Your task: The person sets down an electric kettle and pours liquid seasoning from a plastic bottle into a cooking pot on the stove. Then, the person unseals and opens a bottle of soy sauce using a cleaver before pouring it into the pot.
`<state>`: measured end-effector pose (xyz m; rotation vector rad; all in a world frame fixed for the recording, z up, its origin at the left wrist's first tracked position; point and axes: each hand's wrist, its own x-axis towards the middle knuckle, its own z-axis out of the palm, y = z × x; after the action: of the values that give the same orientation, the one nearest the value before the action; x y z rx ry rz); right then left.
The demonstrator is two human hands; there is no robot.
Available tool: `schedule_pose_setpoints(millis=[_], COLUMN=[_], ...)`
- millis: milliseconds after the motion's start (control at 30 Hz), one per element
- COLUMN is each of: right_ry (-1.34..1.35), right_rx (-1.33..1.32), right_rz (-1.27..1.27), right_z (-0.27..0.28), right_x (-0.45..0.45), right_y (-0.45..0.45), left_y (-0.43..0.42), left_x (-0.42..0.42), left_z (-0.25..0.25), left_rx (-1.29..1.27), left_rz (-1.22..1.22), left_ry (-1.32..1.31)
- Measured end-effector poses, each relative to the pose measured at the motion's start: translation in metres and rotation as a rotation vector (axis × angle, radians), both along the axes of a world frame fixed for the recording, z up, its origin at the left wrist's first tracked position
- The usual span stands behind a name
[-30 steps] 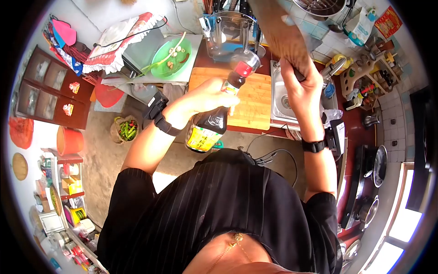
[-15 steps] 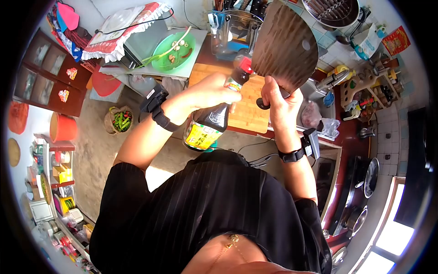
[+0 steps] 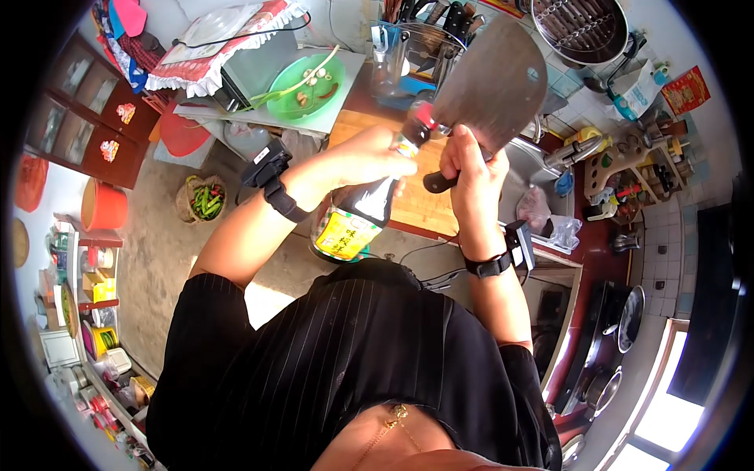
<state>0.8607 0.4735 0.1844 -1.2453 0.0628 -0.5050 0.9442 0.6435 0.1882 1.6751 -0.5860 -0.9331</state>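
My left hand (image 3: 369,157) is closed round the neck of a soy sauce bottle (image 3: 345,234), dark with a yellow label and tilted in front of my chest. Its red cap (image 3: 424,115) points away from me. A broad cleaver (image 3: 495,86) is in my right hand (image 3: 475,169), fingers wrapped near the base of its blade and thumb along it. The black handle sticks out to the left of that hand. The blade's lower corner is at the cap; whether it touches is too small to tell. Beneath both hands lies a wooden cutting board (image 3: 420,206).
A green bowl (image 3: 287,90) with spring onion and garlic stands at the back left. Behind the board is a rack of utensils (image 3: 416,55). A sink (image 3: 522,165) with plastic bags lies to the right. On the floor, a basket (image 3: 203,200) holds green peppers.
The cleaver and my right hand have shifted slightly left, and the handle now sticks out further left. My left hand still grips the bottle. The whole view has shifted a little.
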Motion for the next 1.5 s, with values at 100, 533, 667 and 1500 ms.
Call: schedule_pose_setpoints(millis=[100,533,667,1500], right_ry=[-0.002,0.027,0.095,0.403], right_rx=[0.013,-0.212,-0.195,-1.515], right_rz=[0.035,-0.002,0.08,-0.065], right_z=[0.009,0.003,0.01,-0.277], right_x=[0.005,0.009,0.013,0.009], right_y=[0.012,0.002,-0.005,-0.078], left_y=[0.005,0.011,0.013,0.038], left_x=[0.005,0.015,0.017,0.047], left_z=[-0.012,-0.012,-0.014,-0.05], left_rx=[0.014,0.018,0.044,0.084], left_rz=[-0.03,0.035,0.014,0.215], left_ry=[-0.087,-0.068,-0.094,-0.227])
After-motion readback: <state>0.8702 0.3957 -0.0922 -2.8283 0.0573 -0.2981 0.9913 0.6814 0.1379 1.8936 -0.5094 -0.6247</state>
